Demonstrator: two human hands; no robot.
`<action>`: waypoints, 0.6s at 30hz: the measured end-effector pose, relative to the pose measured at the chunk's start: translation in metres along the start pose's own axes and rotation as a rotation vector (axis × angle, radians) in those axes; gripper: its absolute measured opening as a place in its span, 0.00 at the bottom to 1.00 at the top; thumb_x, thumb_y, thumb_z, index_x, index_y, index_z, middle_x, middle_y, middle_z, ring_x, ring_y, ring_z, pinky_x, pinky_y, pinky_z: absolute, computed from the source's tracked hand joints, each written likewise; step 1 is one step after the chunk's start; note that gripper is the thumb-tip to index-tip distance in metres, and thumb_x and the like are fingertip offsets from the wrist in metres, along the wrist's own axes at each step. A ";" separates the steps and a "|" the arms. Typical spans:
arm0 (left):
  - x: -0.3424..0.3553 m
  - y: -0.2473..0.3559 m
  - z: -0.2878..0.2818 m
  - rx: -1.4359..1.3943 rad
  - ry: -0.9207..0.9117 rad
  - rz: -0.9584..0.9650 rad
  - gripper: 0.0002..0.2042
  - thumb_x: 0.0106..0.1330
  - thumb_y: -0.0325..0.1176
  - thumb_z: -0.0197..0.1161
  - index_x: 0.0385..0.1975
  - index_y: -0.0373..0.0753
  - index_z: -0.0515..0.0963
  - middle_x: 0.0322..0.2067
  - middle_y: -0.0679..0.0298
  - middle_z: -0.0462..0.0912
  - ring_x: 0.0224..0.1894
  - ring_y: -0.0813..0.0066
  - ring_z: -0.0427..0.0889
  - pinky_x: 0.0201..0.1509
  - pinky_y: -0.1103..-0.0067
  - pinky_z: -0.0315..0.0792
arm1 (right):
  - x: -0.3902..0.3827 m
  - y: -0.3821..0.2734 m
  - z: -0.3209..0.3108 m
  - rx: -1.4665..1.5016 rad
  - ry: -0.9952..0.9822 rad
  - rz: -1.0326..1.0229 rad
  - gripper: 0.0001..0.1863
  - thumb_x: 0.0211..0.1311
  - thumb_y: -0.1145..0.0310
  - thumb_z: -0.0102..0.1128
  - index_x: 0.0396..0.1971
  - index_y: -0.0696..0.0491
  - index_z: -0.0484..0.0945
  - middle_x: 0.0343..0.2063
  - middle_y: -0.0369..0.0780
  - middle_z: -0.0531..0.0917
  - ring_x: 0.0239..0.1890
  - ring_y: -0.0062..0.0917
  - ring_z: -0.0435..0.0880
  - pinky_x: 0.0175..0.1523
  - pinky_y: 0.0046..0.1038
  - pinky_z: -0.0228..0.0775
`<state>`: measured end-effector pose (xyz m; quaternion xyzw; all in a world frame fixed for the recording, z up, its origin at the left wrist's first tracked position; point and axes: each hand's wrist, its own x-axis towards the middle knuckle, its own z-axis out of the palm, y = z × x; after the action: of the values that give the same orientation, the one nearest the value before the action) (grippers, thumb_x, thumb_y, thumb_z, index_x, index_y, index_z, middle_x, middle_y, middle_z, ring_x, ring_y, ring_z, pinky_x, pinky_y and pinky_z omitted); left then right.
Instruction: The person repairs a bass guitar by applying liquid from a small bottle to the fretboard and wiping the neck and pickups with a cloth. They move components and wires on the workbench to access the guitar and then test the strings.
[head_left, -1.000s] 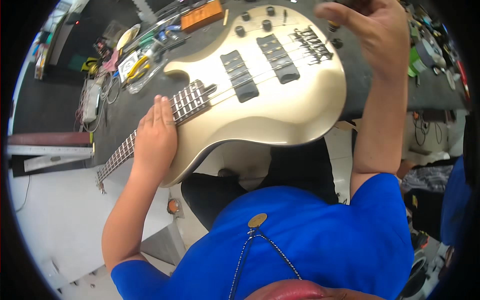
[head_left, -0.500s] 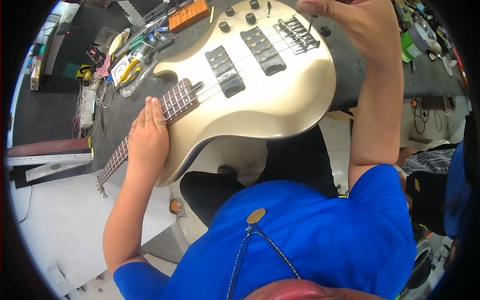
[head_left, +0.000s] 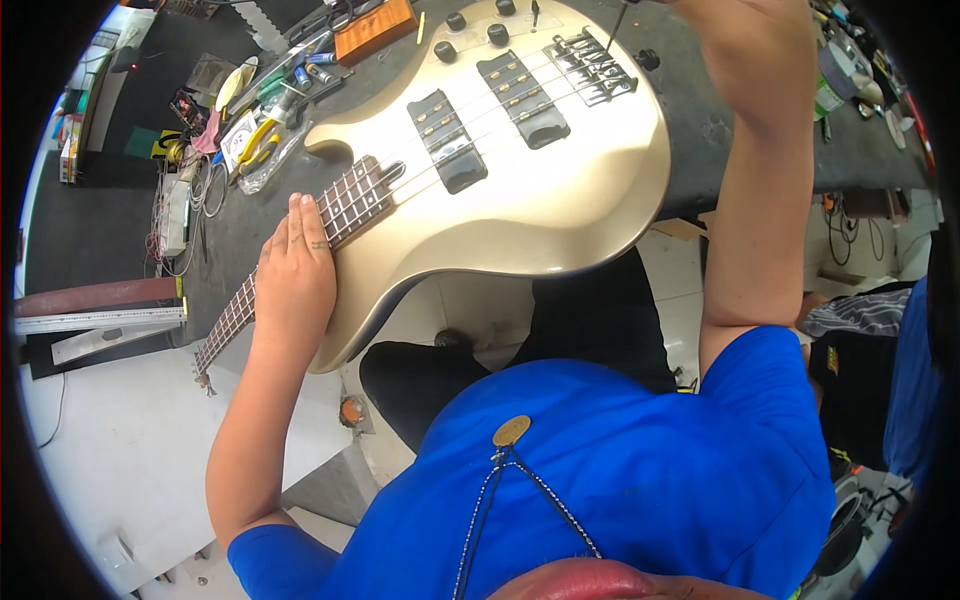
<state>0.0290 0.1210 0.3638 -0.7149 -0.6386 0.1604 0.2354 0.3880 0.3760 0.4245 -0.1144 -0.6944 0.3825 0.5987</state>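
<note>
A pale gold electric bass guitar (head_left: 560, 220) lies across the bench's near edge, its neck pointing to the lower left. My left hand (head_left: 298, 270) rests flat over the fingerboard (head_left: 355, 205) near the body, fingers stretched out side by side. At the black bridge (head_left: 597, 72), a thin dark tool shaft (head_left: 617, 30) stands nearly upright on the saddles. My right hand (head_left: 750, 50) is above and right of it, closed around the tool's upper end; the top edge cuts off the fingertips and handle. Two black pickups (head_left: 447, 140) and several knobs (head_left: 498, 35) show on the body.
Yellow-handled pliers (head_left: 258, 140), batteries (head_left: 303, 77) and cables (head_left: 207, 190) lie left on the dark bench, below an orange wooden block (head_left: 375, 30). A steel ruler (head_left: 100, 318) is at far left. Another person's blue garment (head_left: 910, 380) shows at right.
My right hand has shifted slightly up and right, its thumb leaving the picture. The tool shaft still meets the bridge, leaning a little more. My left hand has stayed put.
</note>
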 end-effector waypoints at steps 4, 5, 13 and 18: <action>0.000 0.000 -0.001 -0.010 -0.007 -0.010 0.26 0.78 0.23 0.54 0.74 0.20 0.64 0.70 0.33 0.76 0.68 0.43 0.83 0.71 0.59 0.79 | 0.000 -0.007 0.003 -0.037 -0.037 0.183 0.18 0.68 0.79 0.77 0.55 0.65 0.83 0.39 0.38 0.90 0.40 0.19 0.90 0.48 0.23 0.85; 0.001 0.000 -0.001 -0.009 -0.005 -0.010 0.26 0.78 0.23 0.54 0.74 0.20 0.65 0.70 0.33 0.76 0.67 0.43 0.83 0.71 0.59 0.79 | -0.001 -0.004 0.003 -0.038 -0.038 0.182 0.18 0.68 0.79 0.77 0.55 0.65 0.83 0.39 0.38 0.90 0.40 0.19 0.90 0.48 0.23 0.85; -0.001 0.001 0.000 -0.049 -0.049 -0.046 0.26 0.81 0.23 0.49 0.76 0.20 0.63 0.72 0.34 0.74 0.71 0.42 0.79 0.75 0.58 0.74 | -0.002 0.000 0.002 -0.020 0.012 0.207 0.13 0.70 0.81 0.73 0.52 0.63 0.84 0.38 0.37 0.91 0.40 0.19 0.90 0.46 0.22 0.83; 0.000 0.001 -0.002 -0.037 -0.058 -0.042 0.26 0.81 0.23 0.49 0.76 0.21 0.63 0.72 0.34 0.74 0.71 0.42 0.79 0.76 0.58 0.73 | -0.002 0.001 -0.003 -0.111 0.032 0.196 0.13 0.71 0.78 0.74 0.52 0.62 0.85 0.36 0.37 0.91 0.38 0.19 0.90 0.43 0.20 0.82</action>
<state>0.0313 0.1204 0.3650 -0.7008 -0.6627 0.1641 0.2068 0.3913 0.3768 0.4224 -0.2208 -0.6903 0.3983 0.5622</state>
